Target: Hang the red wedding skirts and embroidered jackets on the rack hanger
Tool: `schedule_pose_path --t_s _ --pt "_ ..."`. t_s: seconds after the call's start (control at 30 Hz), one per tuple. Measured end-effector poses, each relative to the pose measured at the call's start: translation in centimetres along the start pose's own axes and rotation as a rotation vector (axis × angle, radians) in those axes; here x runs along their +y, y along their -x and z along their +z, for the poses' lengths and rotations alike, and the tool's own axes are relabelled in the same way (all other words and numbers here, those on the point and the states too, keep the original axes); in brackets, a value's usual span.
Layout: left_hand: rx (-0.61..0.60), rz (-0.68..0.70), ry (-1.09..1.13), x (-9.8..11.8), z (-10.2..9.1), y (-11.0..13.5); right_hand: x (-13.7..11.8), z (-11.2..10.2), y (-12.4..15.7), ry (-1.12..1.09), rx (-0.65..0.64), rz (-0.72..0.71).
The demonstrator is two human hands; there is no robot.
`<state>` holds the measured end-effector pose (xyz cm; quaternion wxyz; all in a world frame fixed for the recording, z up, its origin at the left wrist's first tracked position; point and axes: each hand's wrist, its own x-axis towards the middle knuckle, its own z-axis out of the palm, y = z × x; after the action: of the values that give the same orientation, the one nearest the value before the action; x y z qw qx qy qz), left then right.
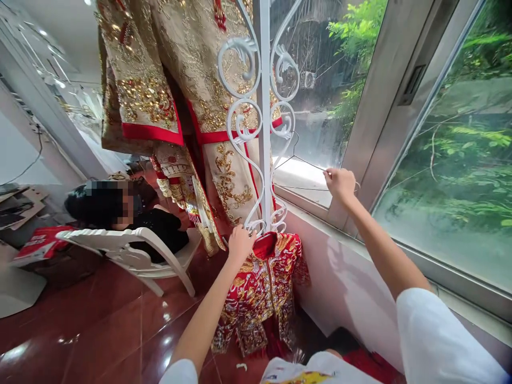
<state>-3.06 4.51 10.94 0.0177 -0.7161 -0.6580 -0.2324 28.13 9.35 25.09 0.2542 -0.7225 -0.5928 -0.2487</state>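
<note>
My right hand (342, 184) is closed on one end of a thin dark wire hanger (308, 160), held up in front of the window with no garment on it. My left hand (242, 244) is closed at the collar and shoulder of a red jacket (266, 285) with gold and silver embroidery. That jacket hangs low beside the white scrolled metal stand (264, 106). A hanger hook shows at its neck, and my left fingers partly cover the shoulder there.
Cream robes (176, 69) with gold beading and red trim hang on the left of the stand. A person in black (160, 232) sits on a white chair (156, 242) at left. A framed window (360, 117) with a sill stands at right, over a pale wall (340, 288).
</note>
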Motion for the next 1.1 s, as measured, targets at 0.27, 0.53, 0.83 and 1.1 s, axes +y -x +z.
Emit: schedule_pose_path --t_s 0.27,0.53,0.83,1.1 --pt "0.195 0.317 0.401 9.3 -4.8 -3.7 7.2 -13.5 -0.6 0.169 0.380 -0.284" --pt "0.390 0.343 0.197 6.7 -9.8 -2.5 5.9 -13.6 0.8 -0.346 0.401 -0.277" --pt "0.591 0.232 -0.088 -2.2 -18.4 -4.4 -6.3 -9.7 -5.6 -0.690 0.218 -0.291" --pt "0.588 0.148 -0.209 -5.0 -18.0 -2.1 -9.3 -4.9 1.9 -0.470 0.227 -0.331"
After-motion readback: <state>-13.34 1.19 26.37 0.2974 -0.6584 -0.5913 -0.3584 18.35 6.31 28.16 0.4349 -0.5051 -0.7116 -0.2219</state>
